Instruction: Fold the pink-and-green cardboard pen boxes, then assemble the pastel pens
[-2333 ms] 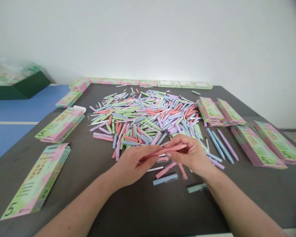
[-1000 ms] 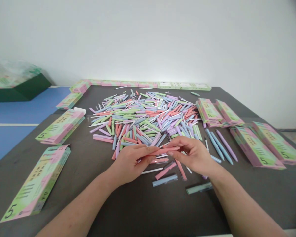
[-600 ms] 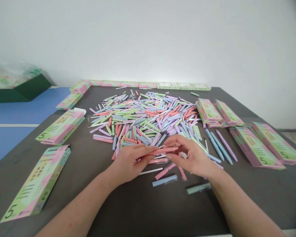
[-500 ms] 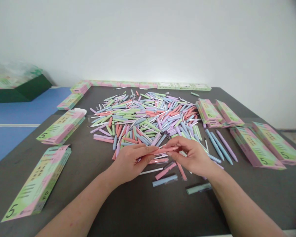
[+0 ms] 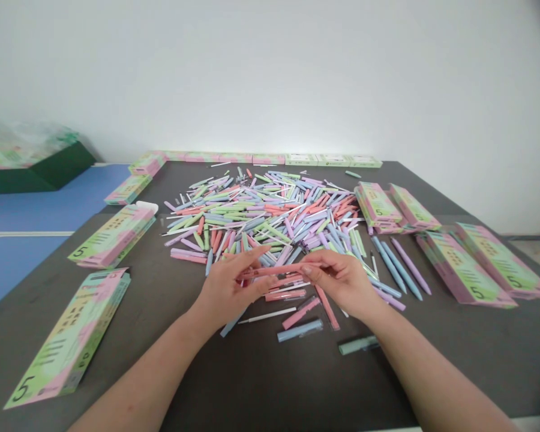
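Over the near edge of a pile of loose pen parts (image 5: 234,210), my right hand (image 5: 344,282) pinches a coral-pink pen (image 5: 279,270) between thumb and fingertips. The pen lies nearly level, its left end reaching into my left hand (image 5: 229,282). That hand has its index finger raised and its thumb below the pen, the fingers apart around it. Whether its other fingers touch the pen is hidden. Just below lie a white refill (image 5: 267,315), a pink pen cap (image 5: 301,313), a blue pen cap (image 5: 300,330) and a green pen cap (image 5: 357,345).
Printed pen boxes (image 5: 67,342) line the left side, with more boxes (image 5: 465,270) at the right and a row of boxes (image 5: 270,158) along the back. Blue and purple pens (image 5: 396,264) lie right of the pile. A dark green bin (image 5: 40,171) stands on a blue surface at far left.
My left hand's fingers have spread from their pinch on the pen, and the hand shifted slightly left. My right hand keeps hold. A blue piece now shows below my left hand.
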Demonstrator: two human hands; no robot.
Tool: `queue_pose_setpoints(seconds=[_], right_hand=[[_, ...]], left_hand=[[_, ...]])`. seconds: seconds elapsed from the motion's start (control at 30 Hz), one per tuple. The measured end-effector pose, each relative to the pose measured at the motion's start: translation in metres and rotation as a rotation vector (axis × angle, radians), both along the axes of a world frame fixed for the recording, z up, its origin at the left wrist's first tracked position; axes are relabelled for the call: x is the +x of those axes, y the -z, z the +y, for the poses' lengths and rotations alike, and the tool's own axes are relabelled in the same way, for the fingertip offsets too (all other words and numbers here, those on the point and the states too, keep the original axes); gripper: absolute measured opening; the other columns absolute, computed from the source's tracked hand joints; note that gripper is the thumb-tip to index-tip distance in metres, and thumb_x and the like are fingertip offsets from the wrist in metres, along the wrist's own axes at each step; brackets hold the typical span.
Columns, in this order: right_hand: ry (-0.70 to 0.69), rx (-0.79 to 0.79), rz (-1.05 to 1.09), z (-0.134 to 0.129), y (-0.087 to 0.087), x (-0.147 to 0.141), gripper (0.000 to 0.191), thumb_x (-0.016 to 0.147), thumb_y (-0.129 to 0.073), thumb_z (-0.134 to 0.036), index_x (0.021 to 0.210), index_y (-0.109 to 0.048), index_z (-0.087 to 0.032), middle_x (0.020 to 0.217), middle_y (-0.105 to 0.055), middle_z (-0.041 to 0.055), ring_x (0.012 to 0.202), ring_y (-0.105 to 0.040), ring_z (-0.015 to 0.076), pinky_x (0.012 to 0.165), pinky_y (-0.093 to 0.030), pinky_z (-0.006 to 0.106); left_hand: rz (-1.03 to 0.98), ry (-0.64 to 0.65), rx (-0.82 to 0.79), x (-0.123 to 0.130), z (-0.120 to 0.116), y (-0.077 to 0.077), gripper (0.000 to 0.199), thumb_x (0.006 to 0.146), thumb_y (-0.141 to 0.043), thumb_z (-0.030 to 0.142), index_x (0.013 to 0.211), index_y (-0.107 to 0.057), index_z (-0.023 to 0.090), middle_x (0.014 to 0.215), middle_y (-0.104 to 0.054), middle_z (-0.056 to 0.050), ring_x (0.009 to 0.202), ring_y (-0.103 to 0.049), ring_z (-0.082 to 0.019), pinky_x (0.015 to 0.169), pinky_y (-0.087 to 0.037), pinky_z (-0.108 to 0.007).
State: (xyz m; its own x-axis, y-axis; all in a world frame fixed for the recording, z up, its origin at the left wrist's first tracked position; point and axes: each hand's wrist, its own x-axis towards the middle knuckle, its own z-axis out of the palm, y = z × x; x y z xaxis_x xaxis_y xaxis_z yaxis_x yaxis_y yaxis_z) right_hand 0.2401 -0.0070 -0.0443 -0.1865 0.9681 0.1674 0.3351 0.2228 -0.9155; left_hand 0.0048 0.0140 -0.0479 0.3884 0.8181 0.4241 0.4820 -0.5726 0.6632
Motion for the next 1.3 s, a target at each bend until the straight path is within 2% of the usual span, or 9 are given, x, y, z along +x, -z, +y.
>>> queue_pose_setpoints(seconds=[0.07, 0.17, 0.33, 0.63, 0.87, 0.97, 1.1, 1.2, 1.3], right_hand=[[0.05, 0.038, 0.014, 0.0, 0.001, 0.002, 0.023, 0.088, -0.062, -0.039, 0.088, -0.07, -0.017, 0.076, -0.069, 0.0049, 0.07, -0.063, 0.018, 0.064, -0.048, 0.028], [0.082, 0.08, -0.001, 0.001, 0.003, 0.004, 0.024, 0.088, -0.062, -0.04, 0.09, -0.071, -0.018, 0.078, -0.07, 0.0048, 0.069, -0.064, 0.0179, 0.063, -0.049, 0.028], [0.077, 0.115, -0.071, 0.0, 0.002, 0.003, 0.026, 0.089, -0.058, -0.04, 0.084, -0.069, -0.017, 0.07, -0.067, 0.003, 0.064, -0.059, 0.016, 0.059, -0.045, 0.027], [0.073, -0.084, 0.077, 0.0, 0.002, -0.002, 0.038, 0.088, -0.056, -0.048, 0.067, -0.059, -0.016, 0.05, -0.048, -0.0031, 0.047, -0.039, 0.0099, 0.044, -0.028, 0.023], [0.032, -0.184, 0.184, 0.002, -0.007, -0.005, 0.045, 0.084, -0.061, -0.052, 0.057, -0.055, -0.017, 0.043, -0.044, -0.0046, 0.04, -0.038, 0.0079, 0.041, -0.03, 0.022], [0.012, -0.149, 0.156, 0.003, -0.004, -0.004, 0.04, 0.087, -0.058, -0.049, 0.067, -0.063, -0.015, 0.05, -0.054, -0.0014, 0.047, -0.049, 0.0105, 0.047, -0.04, 0.023], [0.067, 0.052, 0.033, 0.003, 0.001, -0.002, 0.026, 0.086, -0.063, -0.038, 0.098, -0.071, -0.016, 0.083, -0.071, 0.0055, 0.072, -0.064, 0.017, 0.063, -0.05, 0.029], [0.083, 0.158, -0.088, 0.003, 0.002, -0.002, 0.018, 0.086, -0.064, -0.031, 0.094, -0.073, -0.017, 0.085, -0.073, 0.0065, 0.077, -0.065, 0.0192, 0.068, -0.05, 0.031], [0.089, 0.135, -0.116, 0.003, 0.002, -0.003, 0.017, 0.086, -0.063, -0.029, 0.088, -0.075, -0.016, 0.079, -0.073, 0.0064, 0.074, -0.065, 0.019, 0.067, -0.049, 0.031]], left_hand=[[-0.07, -0.094, -0.174, 0.0, 0.002, -0.003, 0.038, 0.094, -0.045, 0.044, 0.092, -0.07, 0.014, 0.056, -0.057, 0.002, 0.051, -0.05, -0.01, 0.052, -0.04, -0.022], [-0.144, -0.128, -0.354, 0.002, 0.005, -0.007, 0.048, 0.094, -0.043, 0.047, 0.061, -0.057, 0.015, 0.045, -0.042, 0.005, 0.044, -0.038, -0.008, 0.044, -0.03, -0.02], [-0.278, -0.102, -0.522, 0.005, 0.004, -0.004, 0.038, 0.089, -0.052, 0.048, 0.076, -0.064, 0.014, 0.047, -0.038, 0.007, 0.038, -0.031, -0.006, 0.036, -0.021, -0.02], [-0.26, -0.13, -0.284, 0.007, -0.003, 0.001, 0.025, 0.089, -0.055, 0.034, 0.095, -0.071, 0.016, 0.045, -0.049, 0.005, 0.04, -0.041, -0.009, 0.04, -0.032, -0.02], [-0.214, -0.156, -0.151, 0.006, -0.004, 0.001, 0.02, 0.087, -0.057, 0.028, 0.095, -0.072, 0.017, 0.074, -0.069, -0.002, 0.054, -0.055, -0.01, 0.05, -0.042, -0.021], [-0.23, -0.17, -0.203, 0.006, -0.002, 0.0, 0.021, 0.087, -0.056, 0.029, 0.096, -0.071, 0.016, 0.059, -0.061, 0.003, 0.046, -0.048, -0.008, 0.046, -0.039, -0.02], [-0.281, -0.171, -0.324, 0.008, 0.001, 0.0, 0.026, 0.088, -0.055, 0.033, 0.096, -0.069, 0.013, 0.045, -0.044, 0.008, 0.039, -0.039, -0.007, 0.041, -0.033, -0.019], [-0.297, -0.17, -0.335, 0.009, 0.002, 0.0, 0.025, 0.086, -0.057, 0.032, 0.096, -0.069, 0.013, 0.046, -0.047, 0.008, 0.039, -0.041, -0.007, 0.041, -0.034, -0.018], [-0.282, -0.163, -0.305, 0.008, 0.002, 0.001, 0.022, 0.085, -0.057, 0.03, 0.094, -0.069, 0.013, 0.048, -0.051, 0.007, 0.039, -0.042, -0.007, 0.04, -0.034, -0.018]])
